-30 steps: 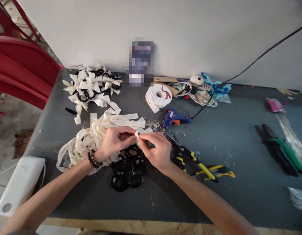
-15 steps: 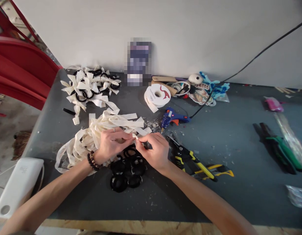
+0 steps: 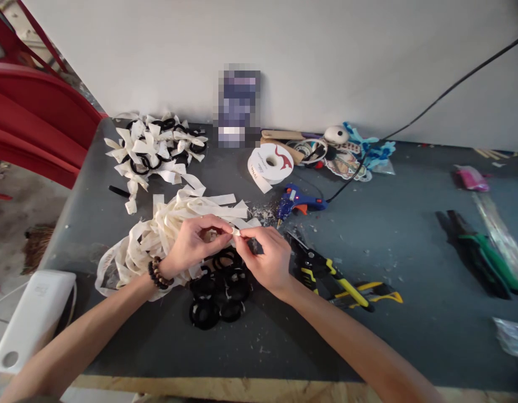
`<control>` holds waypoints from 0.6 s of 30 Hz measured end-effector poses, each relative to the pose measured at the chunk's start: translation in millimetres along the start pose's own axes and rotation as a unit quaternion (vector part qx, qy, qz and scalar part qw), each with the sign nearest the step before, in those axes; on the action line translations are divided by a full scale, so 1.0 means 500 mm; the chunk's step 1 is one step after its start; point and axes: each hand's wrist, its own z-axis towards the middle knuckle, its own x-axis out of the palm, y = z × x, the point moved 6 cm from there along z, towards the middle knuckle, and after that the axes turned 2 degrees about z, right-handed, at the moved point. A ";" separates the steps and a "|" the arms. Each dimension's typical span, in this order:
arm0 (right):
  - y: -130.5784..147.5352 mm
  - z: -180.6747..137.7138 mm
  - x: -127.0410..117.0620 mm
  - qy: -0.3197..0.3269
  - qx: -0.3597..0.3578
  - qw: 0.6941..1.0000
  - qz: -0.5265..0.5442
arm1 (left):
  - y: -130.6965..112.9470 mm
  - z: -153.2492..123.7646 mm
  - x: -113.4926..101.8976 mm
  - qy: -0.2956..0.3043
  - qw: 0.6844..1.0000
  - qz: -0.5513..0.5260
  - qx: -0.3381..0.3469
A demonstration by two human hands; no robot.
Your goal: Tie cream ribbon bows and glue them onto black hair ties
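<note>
My left hand [image 3: 201, 242] and my right hand [image 3: 267, 256] meet over the middle of the table. Both pinch a small piece of cream ribbon [image 3: 236, 231] between thumb and fingertips; most of it is hidden by the fingers. Under and left of my left hand lies a heap of cream ribbon strips [image 3: 149, 235]. Several black hair ties [image 3: 205, 312] rest on the table just below my hands. Up and to the right of my right hand is a blue glue gun [image 3: 298, 201], its nozzle pointing down toward the fingers.
Finished-looking ribbon bows on black ties [image 3: 152, 143] pile up back left. A ribbon spool [image 3: 270, 163] and a phone [image 3: 238, 106] stand at the back. Yellow-black pliers [image 3: 330, 271] lie right of my hand, green pliers [image 3: 485, 254] farther off. A white power bank [image 3: 34, 319] sits left.
My left fingers have shifted slightly and bent more at the ribbon piece, which sits a little higher. My right hand keeps almost the same place.
</note>
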 end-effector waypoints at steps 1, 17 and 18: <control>0.000 0.000 -0.001 -0.005 0.001 1.000 0.004 | 0.000 0.001 0.002 0.010 1.000 -0.014 0.002; -0.043 -0.011 0.016 0.068 0.145 0.986 0.054 | 0.011 0.002 0.007 0.016 0.996 -0.061 -0.070; -0.042 -0.010 0.017 0.073 0.143 0.985 0.056 | 0.010 0.001 0.008 0.019 0.995 -0.059 -0.075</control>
